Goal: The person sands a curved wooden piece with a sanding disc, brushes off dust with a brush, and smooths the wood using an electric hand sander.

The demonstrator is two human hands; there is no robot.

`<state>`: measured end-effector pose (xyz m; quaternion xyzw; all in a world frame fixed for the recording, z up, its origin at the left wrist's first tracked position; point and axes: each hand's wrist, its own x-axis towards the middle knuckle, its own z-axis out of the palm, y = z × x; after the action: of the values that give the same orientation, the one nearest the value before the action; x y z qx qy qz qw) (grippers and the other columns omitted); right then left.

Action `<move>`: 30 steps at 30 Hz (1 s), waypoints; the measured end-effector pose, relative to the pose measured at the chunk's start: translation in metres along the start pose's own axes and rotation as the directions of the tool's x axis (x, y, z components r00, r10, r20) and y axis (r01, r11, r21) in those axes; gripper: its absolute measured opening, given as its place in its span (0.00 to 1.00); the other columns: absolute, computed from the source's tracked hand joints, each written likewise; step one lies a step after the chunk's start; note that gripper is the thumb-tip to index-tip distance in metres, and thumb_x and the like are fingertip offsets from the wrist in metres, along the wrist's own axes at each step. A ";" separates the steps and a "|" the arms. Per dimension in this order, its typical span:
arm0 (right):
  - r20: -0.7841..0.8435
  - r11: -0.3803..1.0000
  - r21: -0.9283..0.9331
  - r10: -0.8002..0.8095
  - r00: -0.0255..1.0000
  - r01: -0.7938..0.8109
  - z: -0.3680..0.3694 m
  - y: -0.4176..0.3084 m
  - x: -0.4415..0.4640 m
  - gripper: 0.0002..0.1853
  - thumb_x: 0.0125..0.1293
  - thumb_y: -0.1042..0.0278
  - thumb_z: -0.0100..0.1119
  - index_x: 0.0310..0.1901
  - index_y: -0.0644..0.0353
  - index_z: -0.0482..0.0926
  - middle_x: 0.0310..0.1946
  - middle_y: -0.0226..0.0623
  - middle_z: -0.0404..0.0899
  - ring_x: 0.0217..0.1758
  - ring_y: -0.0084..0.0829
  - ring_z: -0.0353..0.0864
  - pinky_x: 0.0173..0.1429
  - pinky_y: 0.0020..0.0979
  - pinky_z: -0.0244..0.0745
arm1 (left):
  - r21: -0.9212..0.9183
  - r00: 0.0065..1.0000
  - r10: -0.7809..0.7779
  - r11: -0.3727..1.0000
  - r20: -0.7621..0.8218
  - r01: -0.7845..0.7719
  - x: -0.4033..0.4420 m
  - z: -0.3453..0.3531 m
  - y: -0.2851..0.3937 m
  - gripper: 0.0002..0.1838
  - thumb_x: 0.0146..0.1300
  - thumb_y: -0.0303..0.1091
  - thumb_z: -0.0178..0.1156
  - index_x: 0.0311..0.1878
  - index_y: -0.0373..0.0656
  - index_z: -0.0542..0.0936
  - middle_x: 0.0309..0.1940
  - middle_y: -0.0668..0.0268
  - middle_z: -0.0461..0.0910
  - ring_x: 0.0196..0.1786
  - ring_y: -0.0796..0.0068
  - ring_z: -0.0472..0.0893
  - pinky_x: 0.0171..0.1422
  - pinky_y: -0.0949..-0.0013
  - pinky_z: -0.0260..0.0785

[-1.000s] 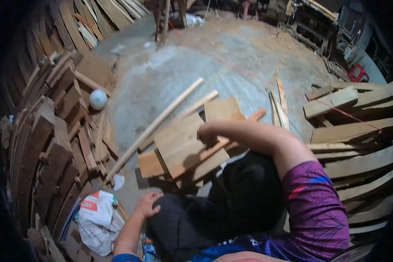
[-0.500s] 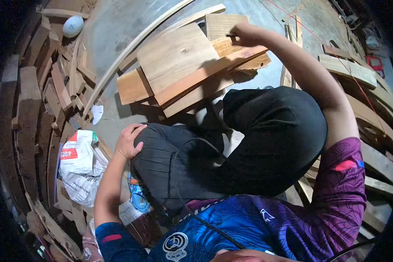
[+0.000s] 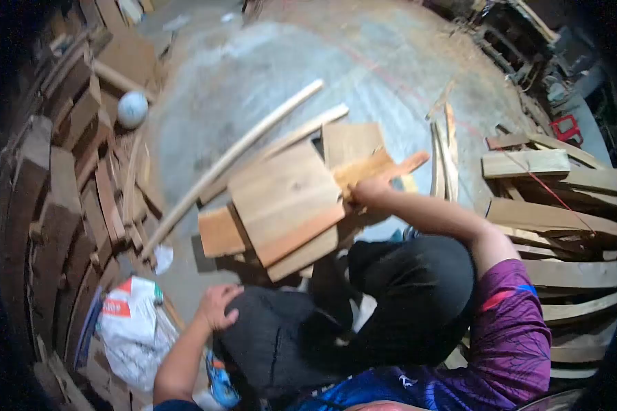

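Note:
A wide pale board (image 3: 281,188) with a small knot lies over other wood pieces on the floor in front of my knees. My right hand (image 3: 371,193) reaches to its right edge, over a reddish edge strip, with the fingers closed. What they pinch, if anything, I cannot make out. Behind the hand lie a yellowish board (image 3: 360,168) and a squarish board (image 3: 352,142). A short orange-brown piece (image 3: 221,231) sticks out at the left. My left hand (image 3: 219,306) lies on my left knee, fingers spread on the black trousers, holding nothing.
A long thin strip (image 3: 243,144) lies on the concrete floor beyond the boards. Stacked timber (image 3: 62,178) and a pale ball (image 3: 132,109) are at the left, above a white sack (image 3: 134,335). More planks (image 3: 562,212) are piled at the right, near a red plastic object (image 3: 565,129).
My right hand has come nearer to me, from the back boards to the right edge of the wide board. The view has tilted up. My left hand stays on the knee.

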<state>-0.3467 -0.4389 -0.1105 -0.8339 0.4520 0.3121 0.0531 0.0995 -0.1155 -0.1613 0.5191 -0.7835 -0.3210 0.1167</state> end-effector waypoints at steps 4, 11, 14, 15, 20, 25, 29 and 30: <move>-0.056 0.982 -0.072 -0.180 0.982 0.175 0.007 0.010 -0.005 0.30 0.65 0.58 0.65 0.67 0.58 0.71 0.48 0.47 0.88 0.50 0.53 0.89 0.48 0.55 0.81 | -0.003 0.999 0.017 1.000 -0.041 -0.017 0.001 -0.009 0.017 0.35 0.57 0.58 0.60 0.66 0.50 0.80 0.59 0.57 0.79 0.63 0.49 0.76 0.71 0.47 0.65; -0.077 0.976 -0.030 -0.217 0.973 0.215 0.003 0.009 -0.013 0.20 0.65 0.56 0.65 0.55 0.56 0.80 0.43 0.47 0.88 0.48 0.50 0.90 0.46 0.51 0.84 | -0.007 0.994 0.041 0.999 -0.097 -0.042 -0.004 -0.002 0.011 0.34 0.59 0.58 0.59 0.66 0.52 0.80 0.58 0.57 0.79 0.62 0.49 0.76 0.70 0.48 0.65; -0.130 0.979 -0.090 -0.193 0.973 0.182 0.012 0.011 -0.002 0.21 0.62 0.58 0.67 0.54 0.56 0.80 0.43 0.47 0.89 0.48 0.47 0.91 0.43 0.50 0.85 | -0.009 0.996 0.005 1.000 -0.089 -0.006 -0.005 -0.004 0.018 0.34 0.59 0.58 0.59 0.66 0.52 0.81 0.57 0.56 0.79 0.62 0.49 0.77 0.70 0.49 0.66; -0.116 0.987 -0.071 -0.152 0.981 0.145 0.008 0.008 -0.004 0.20 0.62 0.59 0.66 0.54 0.57 0.80 0.43 0.45 0.89 0.47 0.48 0.91 0.43 0.50 0.85 | -0.006 0.995 0.025 1.000 -0.098 -0.025 -0.001 -0.003 0.016 0.34 0.58 0.58 0.59 0.65 0.52 0.81 0.57 0.56 0.80 0.61 0.49 0.77 0.69 0.49 0.67; -0.189 0.962 -0.035 -0.271 0.944 0.270 0.005 0.018 -0.002 0.22 0.61 0.59 0.67 0.56 0.56 0.78 0.41 0.44 0.88 0.45 0.50 0.90 0.42 0.50 0.84 | -0.003 0.992 0.041 0.999 -0.119 -0.041 -0.004 0.000 0.014 0.34 0.58 0.59 0.58 0.64 0.51 0.82 0.56 0.55 0.80 0.59 0.48 0.78 0.68 0.49 0.68; -0.233 0.948 0.029 -0.301 0.925 0.316 0.004 0.009 -0.003 0.20 0.63 0.58 0.68 0.52 0.58 0.77 0.38 0.48 0.87 0.43 0.53 0.89 0.42 0.52 0.83 | -0.009 0.992 0.037 0.999 -0.116 -0.039 -0.001 -0.003 0.019 0.34 0.58 0.61 0.58 0.63 0.51 0.82 0.53 0.55 0.80 0.57 0.48 0.79 0.66 0.49 0.69; -0.156 0.956 0.059 -0.275 0.949 0.287 -0.003 0.003 -0.013 0.19 0.65 0.54 0.66 0.50 0.57 0.78 0.38 0.48 0.87 0.43 0.54 0.88 0.43 0.52 0.82 | -0.014 0.991 0.053 0.998 -0.124 -0.055 -0.002 0.001 0.015 0.34 0.59 0.62 0.57 0.62 0.50 0.83 0.52 0.55 0.80 0.57 0.48 0.79 0.65 0.49 0.69; -0.148 0.957 0.066 -0.269 0.952 0.281 0.002 0.002 -0.012 0.19 0.65 0.54 0.66 0.50 0.57 0.78 0.38 0.48 0.87 0.43 0.54 0.88 0.43 0.52 0.82 | -0.012 0.989 0.049 0.999 -0.137 -0.052 -0.003 0.000 0.017 0.35 0.59 0.62 0.57 0.62 0.49 0.83 0.52 0.54 0.80 0.57 0.48 0.79 0.65 0.49 0.69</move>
<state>-0.3540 -0.4306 -0.1048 -0.9052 0.3471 0.2236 0.1007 0.0883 -0.1083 -0.1503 0.5189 -0.7841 -0.2876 0.1821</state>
